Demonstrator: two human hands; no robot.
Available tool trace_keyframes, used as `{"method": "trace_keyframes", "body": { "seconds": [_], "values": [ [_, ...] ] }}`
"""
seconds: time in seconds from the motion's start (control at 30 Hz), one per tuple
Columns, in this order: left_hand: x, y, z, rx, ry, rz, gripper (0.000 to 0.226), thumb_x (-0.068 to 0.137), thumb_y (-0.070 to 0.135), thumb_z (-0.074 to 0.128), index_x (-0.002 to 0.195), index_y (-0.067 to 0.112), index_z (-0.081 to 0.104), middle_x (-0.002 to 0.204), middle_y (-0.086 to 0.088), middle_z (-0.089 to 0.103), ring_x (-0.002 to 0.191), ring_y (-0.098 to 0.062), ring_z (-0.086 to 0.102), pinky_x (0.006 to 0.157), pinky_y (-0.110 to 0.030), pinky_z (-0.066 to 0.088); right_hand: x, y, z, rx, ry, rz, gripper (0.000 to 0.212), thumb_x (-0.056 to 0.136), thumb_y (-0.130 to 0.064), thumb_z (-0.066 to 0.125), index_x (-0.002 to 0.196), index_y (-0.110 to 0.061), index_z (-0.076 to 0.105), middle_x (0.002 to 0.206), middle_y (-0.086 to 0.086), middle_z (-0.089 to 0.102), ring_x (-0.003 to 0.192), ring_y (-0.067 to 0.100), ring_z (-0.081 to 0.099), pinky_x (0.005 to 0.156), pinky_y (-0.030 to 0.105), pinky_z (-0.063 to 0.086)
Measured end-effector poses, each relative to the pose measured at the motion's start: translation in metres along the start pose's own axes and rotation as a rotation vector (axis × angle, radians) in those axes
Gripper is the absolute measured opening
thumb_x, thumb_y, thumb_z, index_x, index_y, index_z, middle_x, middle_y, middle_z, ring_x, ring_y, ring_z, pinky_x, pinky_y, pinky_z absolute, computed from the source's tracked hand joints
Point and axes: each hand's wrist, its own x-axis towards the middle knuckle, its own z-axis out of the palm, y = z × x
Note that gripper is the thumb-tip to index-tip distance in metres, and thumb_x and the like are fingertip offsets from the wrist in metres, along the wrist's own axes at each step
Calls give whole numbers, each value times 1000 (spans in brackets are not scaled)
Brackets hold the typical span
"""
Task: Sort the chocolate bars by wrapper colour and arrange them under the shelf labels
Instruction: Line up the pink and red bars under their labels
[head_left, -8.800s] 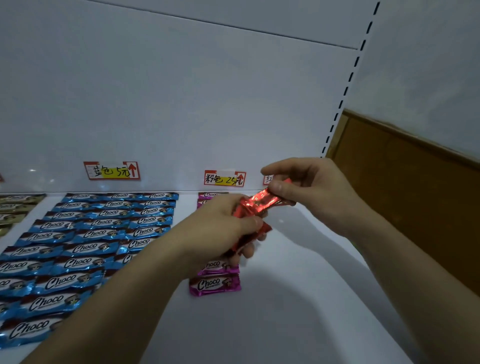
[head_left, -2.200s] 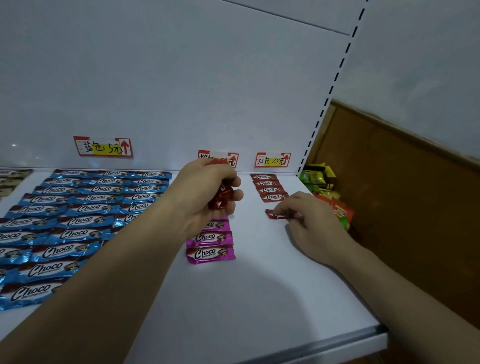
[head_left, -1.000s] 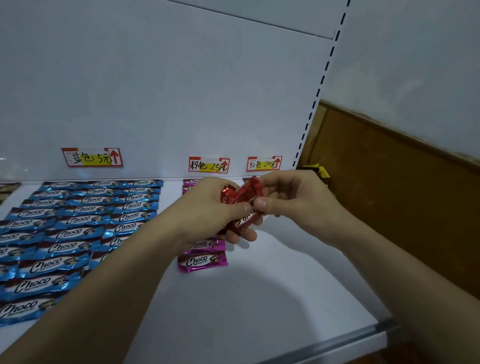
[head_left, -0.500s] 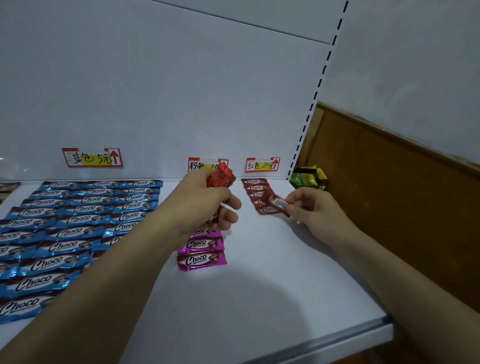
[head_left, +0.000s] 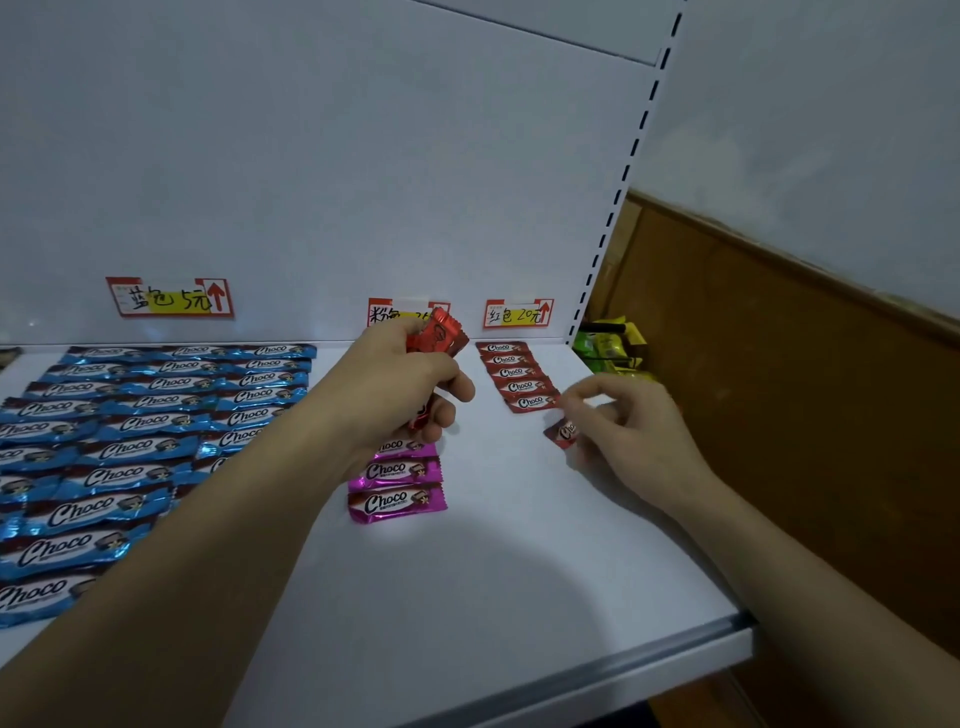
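Note:
My left hand (head_left: 400, 395) grips a bunch of red chocolate bars (head_left: 439, 335) above the pink column. A column of several red bars (head_left: 514, 374) lies under the red label (head_left: 517, 314). Just below that column, my right hand (head_left: 639, 436) pinches the right end of a single red bar (head_left: 562, 431) low at the shelf surface. Pink bars (head_left: 395, 501) lie in a column under the pink label (head_left: 387, 312), which the held bars partly hide. Blue bars (head_left: 156, 415) fill the left side in rows under the blue label (head_left: 169, 297).
The white shelf board (head_left: 519, 597) ends in a metal front edge at the lower right. A slotted upright (head_left: 613, 208) bounds the shelf on the right. Green and yellow packets (head_left: 608, 345) lie beyond it against a brown wall panel (head_left: 805, 389).
My right hand took one red bar from the bunch in my left hand and carried it right and down to the foot of the red column. My left hand stayed put.

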Motion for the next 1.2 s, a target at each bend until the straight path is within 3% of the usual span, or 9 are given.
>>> {"method": "trace_keyframes", "body": {
  "seconds": [0.07, 0.2, 0.43, 0.7, 0.83, 0.97, 1.03, 1.1, 1.2],
  "values": [
    [1, -1, -1, -11, 4, -1, 30, 97, 2, 54, 125, 13, 54, 73, -6, 68, 52, -16, 54, 48, -28, 46, 3, 8, -6, -24, 79, -90, 17, 97, -11, 60, 90, -23, 71, 75, -9, 70, 77, 10, 67, 61, 18, 53],
    [1, -1, 0, -77, -41, -28, 18, 98, 5, 53, 114, 13, 55, 66, -4, 55, 46, -13, 41, 44, -24, 35, 3, 18, -10, -311, -81, -236, 23, 79, 2, 68, 83, -20, 73, 89, -14, 66, 92, -1, 58, 71, 8, 44],
    [1, 2, 0, -127, -61, -48, 8, 99, 7, 54, 101, 14, 57, 64, -3, 49, 47, -12, 36, 42, -23, 30, -3, 11, -4, -405, -180, -335, 37, 85, -8, 65, 118, -21, 71, 116, -10, 64, 107, -1, 50, 84, -2, 32],
    [1, 3, 0, -160, -76, -98, 10, 95, 6, 46, 94, 15, 51, 64, -3, 45, 43, -11, 29, 39, -19, 25, -3, 12, -3, -421, -189, -347, 37, 87, -10, 64, 120, -24, 69, 121, -11, 64, 111, -3, 47, 87, -1, 30],
    [1, 2, 0, -212, -95, -125, 31, 94, 9, 37, 122, 8, 51, 63, -4, 52, 42, -11, 34, 38, -19, 28, -2, 15, -2, -413, -176, -356, 36, 86, -10, 64, 119, -23, 69, 121, -10, 65, 112, -2, 49, 87, -4, 29],
    [-4, 4, 4, -142, -95, -89, 15, 102, 6, 42, 111, 10, 53, 80, -11, 74, 47, -16, 47, 43, -26, 38, -1, 19, 0, -430, -190, -355, 37, 87, -12, 63, 122, -25, 67, 123, -11, 63, 115, -1, 49, 88, 0, 31],
    [-7, 5, 5, -69, -155, -94, 12, 106, 11, 45, 113, 10, 54, 92, -11, 77, 52, -15, 52, 47, -28, 43, 0, 18, 2, -350, -119, -362, 34, 90, -14, 64, 122, -25, 67, 122, -13, 64, 115, -1, 51, 89, 1, 36],
    [-9, 4, 5, 32, -221, -68, 13, 105, 16, 49, 113, 10, 56, 95, -8, 78, 54, -13, 54, 50, -27, 46, 1, 6, 0, -79, -26, -282, 27, 97, -23, 63, 123, -29, 64, 117, -16, 66, 112, 4, 59, 84, 11, 49],
    [-13, 4, 6, 222, -279, 5, 11, 103, 21, 54, 104, 13, 61, 93, -4, 78, 51, -12, 51, 51, -27, 46, 7, -24, -6, 387, -127, -203, 33, 96, -25, 63, 129, -25, 61, 106, -1, 71, 92, 22, 70, 71, 28, 58]
  ]
}}
